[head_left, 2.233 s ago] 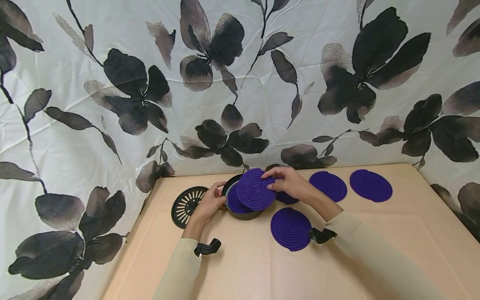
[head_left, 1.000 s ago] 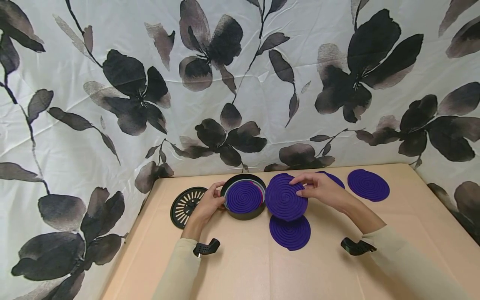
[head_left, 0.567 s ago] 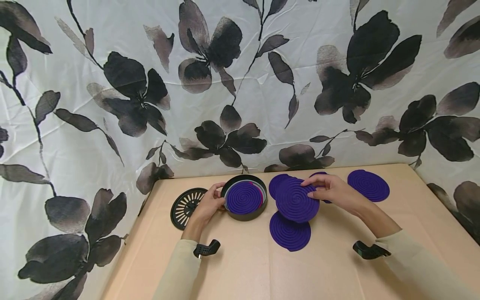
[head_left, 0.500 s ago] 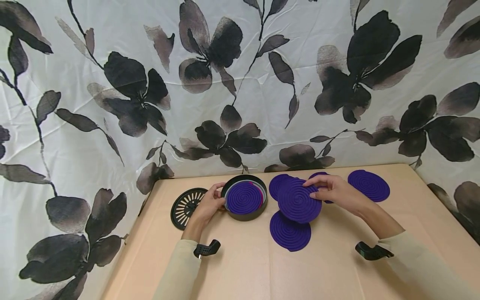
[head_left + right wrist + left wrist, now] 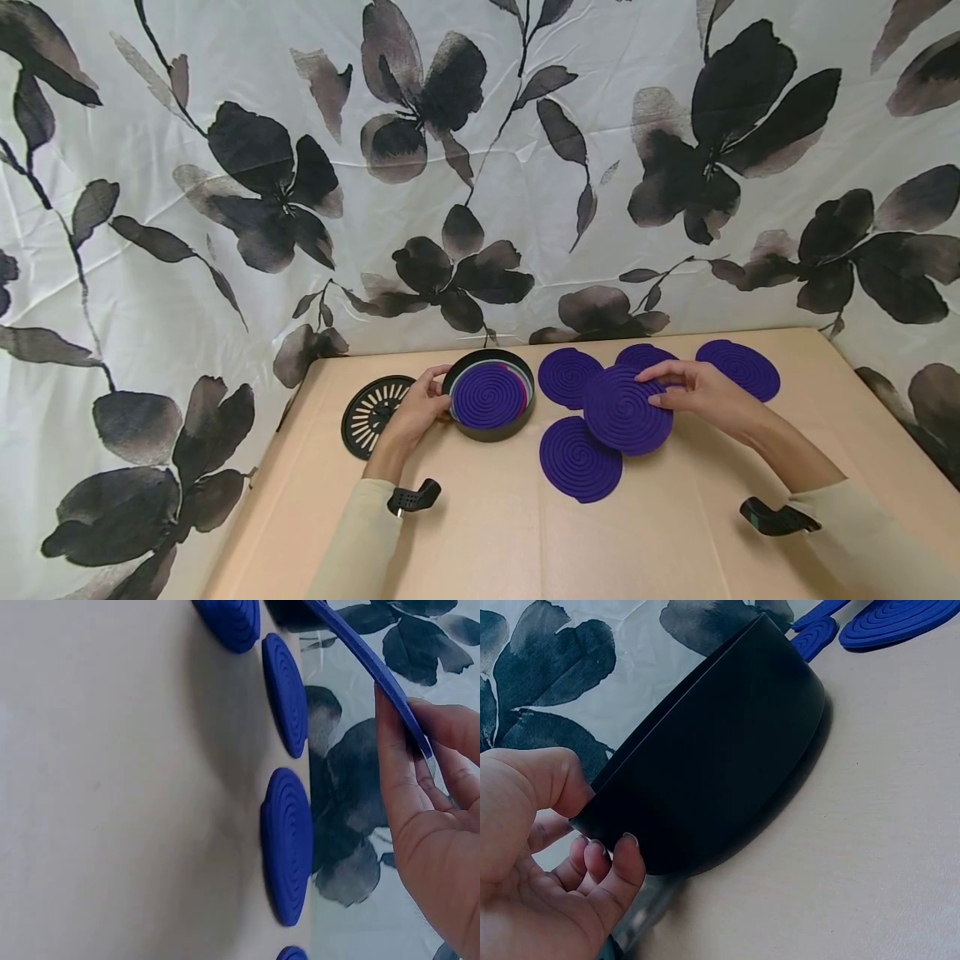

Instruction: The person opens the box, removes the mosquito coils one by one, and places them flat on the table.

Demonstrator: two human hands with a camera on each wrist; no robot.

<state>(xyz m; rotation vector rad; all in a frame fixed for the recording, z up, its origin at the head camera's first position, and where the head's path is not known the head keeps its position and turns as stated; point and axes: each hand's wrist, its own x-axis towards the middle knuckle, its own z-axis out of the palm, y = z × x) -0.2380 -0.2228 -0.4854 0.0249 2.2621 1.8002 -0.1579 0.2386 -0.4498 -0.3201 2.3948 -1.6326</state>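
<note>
A purple spiral-ridged coaster (image 5: 627, 410) is pinched at its upper right edge by my right hand (image 5: 701, 393). In the right wrist view the held coaster (image 5: 375, 666) appears edge-on, above the table. My left hand (image 5: 422, 406) holds the rim of a round black coaster holder (image 5: 491, 432), and the left wrist view shows thumb and fingers on the holder's wall (image 5: 712, 750). Inside the holder lies another purple coaster (image 5: 486, 395), with a pink and pale edge showing beside it. Below the held coaster, a flat coaster (image 5: 577, 462) is partly covered by it.
More purple coasters lie on the table (image 5: 480, 525): one right of the holder (image 5: 564, 377), one behind the held coaster (image 5: 641, 356), one at far right (image 5: 738, 368). A black slotted disc (image 5: 367, 417) sits left, partly behind my left hand. Floral cloth (image 5: 555, 208) hangs behind.
My right hand lifted the coaster away from the holder and carried it right, past the coaster beside the holder. My left hand stays at the holder's rim.
</note>
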